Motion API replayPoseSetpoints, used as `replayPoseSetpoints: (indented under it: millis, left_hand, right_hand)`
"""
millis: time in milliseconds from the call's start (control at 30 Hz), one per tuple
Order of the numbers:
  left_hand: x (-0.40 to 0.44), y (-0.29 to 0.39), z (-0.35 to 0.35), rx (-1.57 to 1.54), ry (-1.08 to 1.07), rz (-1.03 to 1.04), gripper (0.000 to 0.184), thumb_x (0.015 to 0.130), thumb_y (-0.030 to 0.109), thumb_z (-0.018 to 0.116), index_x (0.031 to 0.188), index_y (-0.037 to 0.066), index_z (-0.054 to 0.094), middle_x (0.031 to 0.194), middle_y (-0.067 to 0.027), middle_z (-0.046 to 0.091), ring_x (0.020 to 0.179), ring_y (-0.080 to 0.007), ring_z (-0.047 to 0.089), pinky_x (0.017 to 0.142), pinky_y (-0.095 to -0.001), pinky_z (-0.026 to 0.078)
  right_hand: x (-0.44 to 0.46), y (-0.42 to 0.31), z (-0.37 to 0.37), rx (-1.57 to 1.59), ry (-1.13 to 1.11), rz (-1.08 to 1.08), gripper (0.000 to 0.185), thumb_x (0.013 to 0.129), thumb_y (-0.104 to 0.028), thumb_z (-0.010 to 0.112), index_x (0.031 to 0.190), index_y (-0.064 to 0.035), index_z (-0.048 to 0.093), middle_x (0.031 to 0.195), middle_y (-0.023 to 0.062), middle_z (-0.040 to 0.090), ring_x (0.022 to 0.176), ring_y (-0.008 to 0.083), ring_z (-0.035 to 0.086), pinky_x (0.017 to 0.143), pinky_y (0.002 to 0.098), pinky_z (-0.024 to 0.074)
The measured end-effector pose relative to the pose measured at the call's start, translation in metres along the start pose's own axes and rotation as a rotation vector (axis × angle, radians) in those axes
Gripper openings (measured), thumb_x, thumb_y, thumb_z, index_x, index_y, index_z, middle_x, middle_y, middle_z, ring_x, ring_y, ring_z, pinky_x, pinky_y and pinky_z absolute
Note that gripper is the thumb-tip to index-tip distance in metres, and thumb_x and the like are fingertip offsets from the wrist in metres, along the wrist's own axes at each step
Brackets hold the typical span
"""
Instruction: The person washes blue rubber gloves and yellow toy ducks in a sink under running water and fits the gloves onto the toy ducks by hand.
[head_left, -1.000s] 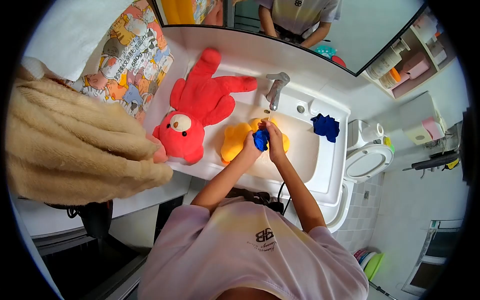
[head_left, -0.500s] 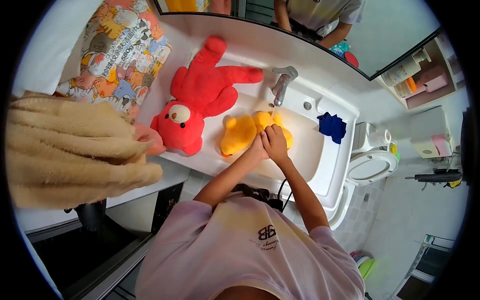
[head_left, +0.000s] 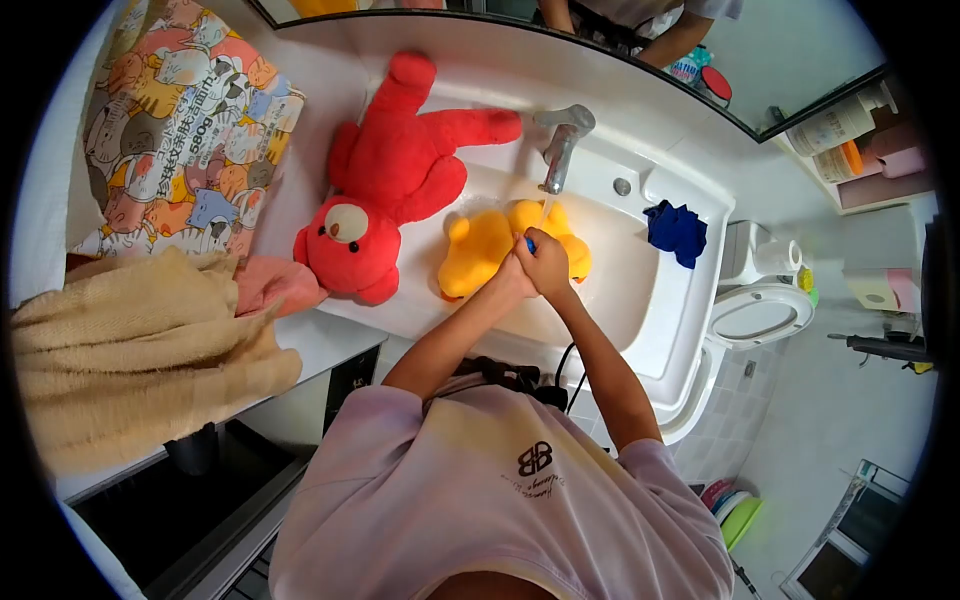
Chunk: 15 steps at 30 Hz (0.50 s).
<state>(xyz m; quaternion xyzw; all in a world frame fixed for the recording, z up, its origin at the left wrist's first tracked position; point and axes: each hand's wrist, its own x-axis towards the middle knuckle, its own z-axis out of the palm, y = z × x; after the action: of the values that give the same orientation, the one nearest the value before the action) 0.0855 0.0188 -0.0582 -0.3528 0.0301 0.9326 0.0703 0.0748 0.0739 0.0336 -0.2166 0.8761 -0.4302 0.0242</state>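
Observation:
Both hands are pressed together over the sink (head_left: 625, 310), below the running faucet (head_left: 562, 160). My right hand (head_left: 545, 265) is closed around a small blue cloth (head_left: 530, 244), of which only a bit shows between the fingers. My left hand (head_left: 517, 280) is closed against it from the left, its fingers mostly hidden. A yellow plush toy (head_left: 478, 250) lies in the basin behind and left of the hands. On the left side of the sink rests a red plush bear (head_left: 395, 165). Another dark blue cloth (head_left: 677, 232) lies on the right rim.
A tan towel (head_left: 150, 350) and a cat-patterned package (head_left: 190, 140) are at the left. The mirror (head_left: 640, 30) spans the wall behind the sink. A toilet (head_left: 762, 316) stands at the right, below a shelf (head_left: 880, 160) with bottles.
The hands have come together, and the blue cloth that showed between them is now almost wholly covered. The camera view has shifted a little.

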Motion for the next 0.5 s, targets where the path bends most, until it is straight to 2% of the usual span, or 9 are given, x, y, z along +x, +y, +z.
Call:
replayPoseSetpoints:
  millis: [233, 500]
  left_hand:
    - [0.005, 0.003, -0.001, 0.008, 0.008, 0.001, 0.032, 0.084, 0.034, 0.034, 0.101, 0.008, 0.046, 0.096, -0.0085, 0.053, 0.092, -0.0211, 0.051, 0.083, -0.0346, 0.040]
    - [0.011, 0.006, 0.000, -0.004, 0.008, -0.009, 0.033, 0.084, 0.034, 0.035, 0.101, 0.008, 0.046, 0.096, -0.0086, 0.053, 0.092, -0.0213, 0.051, 0.083, -0.0347, 0.040]
  right_hand:
    - [0.002, 0.006, 0.003, 0.048, -0.089, 0.103, 0.032, 0.075, -0.029, 0.050, 0.063, 0.0002, 0.053, 0.059, 0.0199, 0.051, 0.054, 0.0339, 0.051, 0.050, 0.0395, 0.0393]
    - [0.006, 0.010, 0.010, 0.095, -0.038, 0.105, 0.033, 0.078, -0.026, 0.047, 0.062, 0.0027, 0.052, 0.057, 0.0226, 0.049, 0.053, 0.0371, 0.049, 0.051, 0.0406, 0.0387]
